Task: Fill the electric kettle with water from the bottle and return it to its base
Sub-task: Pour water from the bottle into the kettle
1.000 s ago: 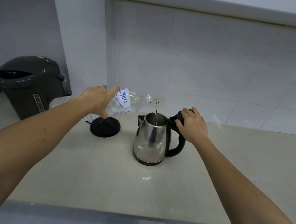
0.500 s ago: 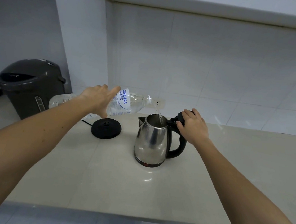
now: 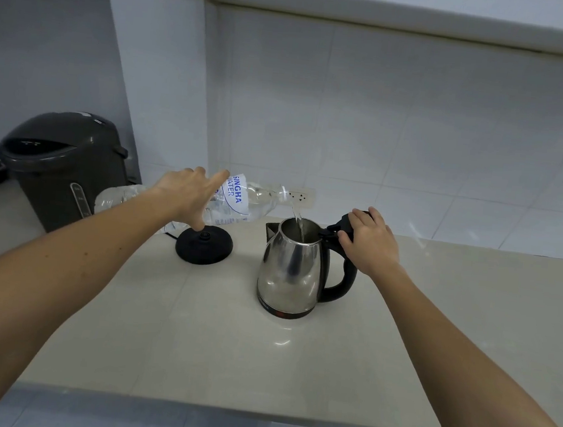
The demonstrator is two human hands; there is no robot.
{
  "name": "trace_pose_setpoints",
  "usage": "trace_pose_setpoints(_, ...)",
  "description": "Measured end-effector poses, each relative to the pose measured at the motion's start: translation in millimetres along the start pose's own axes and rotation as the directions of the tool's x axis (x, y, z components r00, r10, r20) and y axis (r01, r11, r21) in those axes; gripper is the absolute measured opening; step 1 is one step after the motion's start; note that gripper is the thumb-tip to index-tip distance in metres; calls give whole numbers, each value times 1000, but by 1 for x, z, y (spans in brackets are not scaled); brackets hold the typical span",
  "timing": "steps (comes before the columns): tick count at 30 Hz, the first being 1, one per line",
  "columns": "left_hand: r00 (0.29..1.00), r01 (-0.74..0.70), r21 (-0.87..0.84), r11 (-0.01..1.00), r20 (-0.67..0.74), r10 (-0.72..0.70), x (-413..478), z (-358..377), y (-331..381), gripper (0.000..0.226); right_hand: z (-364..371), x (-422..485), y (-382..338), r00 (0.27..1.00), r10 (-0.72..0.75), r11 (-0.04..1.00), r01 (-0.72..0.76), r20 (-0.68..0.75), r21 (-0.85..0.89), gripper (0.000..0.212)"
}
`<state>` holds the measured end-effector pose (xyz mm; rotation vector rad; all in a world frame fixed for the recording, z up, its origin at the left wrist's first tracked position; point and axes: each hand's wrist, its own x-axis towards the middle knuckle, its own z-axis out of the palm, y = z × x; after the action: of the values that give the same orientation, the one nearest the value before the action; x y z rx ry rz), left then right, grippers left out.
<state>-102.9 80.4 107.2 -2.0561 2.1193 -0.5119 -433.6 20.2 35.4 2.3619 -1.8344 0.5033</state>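
Observation:
A steel electric kettle (image 3: 290, 271) with a black handle stands on the pale counter (image 3: 226, 345), its lid tipped open. My right hand (image 3: 368, 242) rests on the top of the handle and holds the lid back. My left hand (image 3: 189, 195) grips a clear plastic water bottle (image 3: 243, 197) with a blue-lettered label, tilted almost flat with its mouth over the kettle's opening. A thin stream of water (image 3: 298, 223) runs from the bottle into the kettle. The round black base (image 3: 203, 249) lies on the counter left of the kettle, with nothing on it.
A dark grey hot-water dispenser (image 3: 61, 168) stands at the far left against the wall. A wall socket (image 3: 300, 196) sits behind the bottle's mouth on the white tiled wall. The counter's front edge runs across the bottom of the view.
Both hands, the bottle and the kettle keep their places; water keeps pouring. The view has tilted slightly, shifting everything a little lower in the frame.

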Motion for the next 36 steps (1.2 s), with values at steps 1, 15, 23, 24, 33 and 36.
trace_pose_setpoints(1,1000,1,0,1000,1,-1,0,1,1,94,0,0,0,1000,1,1000,-1,-1,0,53)
trace_pose_setpoints(15,1000,2,-17,1000,13,-2,1,3,6,97,0,-1,-1,1000,8,1000,-8,-8,-1,52)
trace_pose_setpoints(23,1000,-3,-8,1000,19,3,2,9,6,96,0,-1,-1,1000,5,1000,-5,-14,2,51)
trace_pose_setpoints(24,1000,-3,-12,1000,20,3,2,9,7,96,0,-1,-1,1000,5,1000,-5,-13,1,51)
trace_pose_setpoints(33,1000,1,-69,998,23,0,4,16,11,96,1,-1,-1,1000,6,1000,-6,-18,6,52)
trace_pose_setpoints(36,1000,22,-127,992,14,-21,4,21,10,100,2,0,-1,1000,9,1000,-9,-18,6,52)
